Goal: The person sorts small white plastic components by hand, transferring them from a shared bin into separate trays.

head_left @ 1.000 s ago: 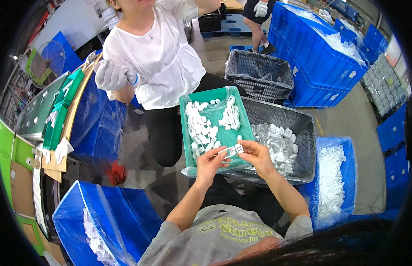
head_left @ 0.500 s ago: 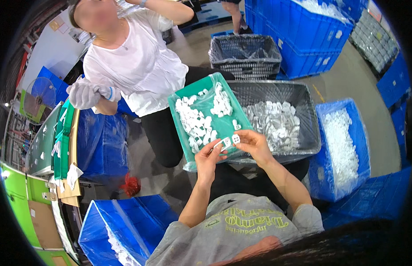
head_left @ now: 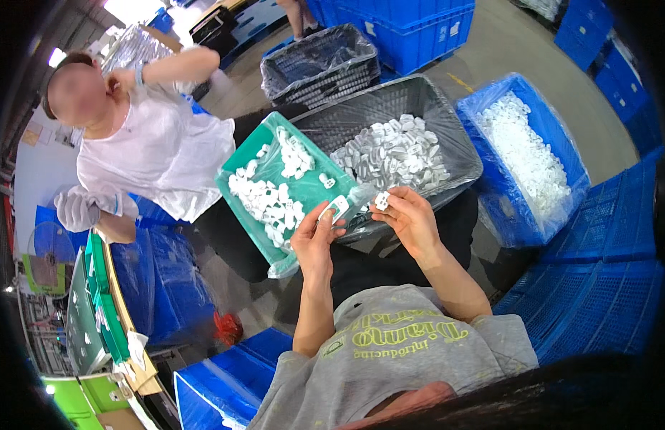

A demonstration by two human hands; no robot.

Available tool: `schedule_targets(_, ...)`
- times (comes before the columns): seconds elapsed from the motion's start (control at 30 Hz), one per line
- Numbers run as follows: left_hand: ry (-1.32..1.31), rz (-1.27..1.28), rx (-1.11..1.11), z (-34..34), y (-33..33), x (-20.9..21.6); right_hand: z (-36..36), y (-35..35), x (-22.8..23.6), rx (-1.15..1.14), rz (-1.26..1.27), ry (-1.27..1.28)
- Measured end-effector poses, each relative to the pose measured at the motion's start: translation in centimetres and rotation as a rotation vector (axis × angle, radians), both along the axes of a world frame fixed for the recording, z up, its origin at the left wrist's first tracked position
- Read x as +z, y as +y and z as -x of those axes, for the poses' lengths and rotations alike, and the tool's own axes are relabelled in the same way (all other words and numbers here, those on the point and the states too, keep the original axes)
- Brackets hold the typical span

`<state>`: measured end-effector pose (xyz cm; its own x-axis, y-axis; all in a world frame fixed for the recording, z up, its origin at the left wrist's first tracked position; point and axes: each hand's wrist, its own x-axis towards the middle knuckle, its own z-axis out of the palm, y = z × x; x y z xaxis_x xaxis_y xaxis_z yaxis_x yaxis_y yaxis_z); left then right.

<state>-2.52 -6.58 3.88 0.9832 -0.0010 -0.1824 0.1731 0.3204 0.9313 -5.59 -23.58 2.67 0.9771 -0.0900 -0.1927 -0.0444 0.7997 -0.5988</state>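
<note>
My left hand (head_left: 314, 240) pinches a small white plastic part (head_left: 338, 208) at its fingertips. My right hand (head_left: 411, 218) holds another small white plastic piece (head_left: 382, 200) close beside it. Both hands hover over the near edge of a green tray (head_left: 311, 190) with several white parts lying in it. The tray rests tilted against a dark grey basket (head_left: 458, 143) that is heaped with the same white parts.
A person in a white shirt (head_left: 157, 161) with a gloved hand sits across from me to the left. A blue bin (head_left: 526, 161) of white pieces lined with plastic stands to the right. An empty grey basket (head_left: 321, 64) and blue crates (head_left: 411, 29) are behind. Blue bins (head_left: 218, 387) sit at lower left.
The view has swung, so everything shifted in the picture. My hands have stayed together over the tray's near edge. The person opposite has raised an arm to the head.
</note>
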Motion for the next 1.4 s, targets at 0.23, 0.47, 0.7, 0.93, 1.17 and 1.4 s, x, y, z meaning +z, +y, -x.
schedule_targets(0.23,0.053,-0.077,-0.126,2.4,-2.2,-1.0,1.6,-0.9,0.6,-0.139,0.069,0.008)
schedule_targets(0.47,-0.096,-0.105,-0.131,0.1,-3.4,-0.1,-0.4,-1.1,-0.3,-0.108,0.168,-0.062)
schedule_targets(0.7,-0.07,-0.094,-0.098,-0.8,-2.1,-1.3,-2.0,0.2,-0.2,-0.022,0.257,0.055)
schedule_targets(0.93,-0.033,-0.107,-0.118,-1.9,0.5,-2.6,-3.9,0.7,-2.5,0.123,0.432,0.079)
schedule_targets(1.17,-0.015,-0.034,-0.126,-2.8,2.2,-3.4,-6.5,1.2,-2.0,0.244,0.534,0.072)
schedule_targets(1.4,-0.084,-0.041,-0.111,-2.9,2.9,-3.9,-7.5,3.1,-0.7,0.326,0.81,-0.039)
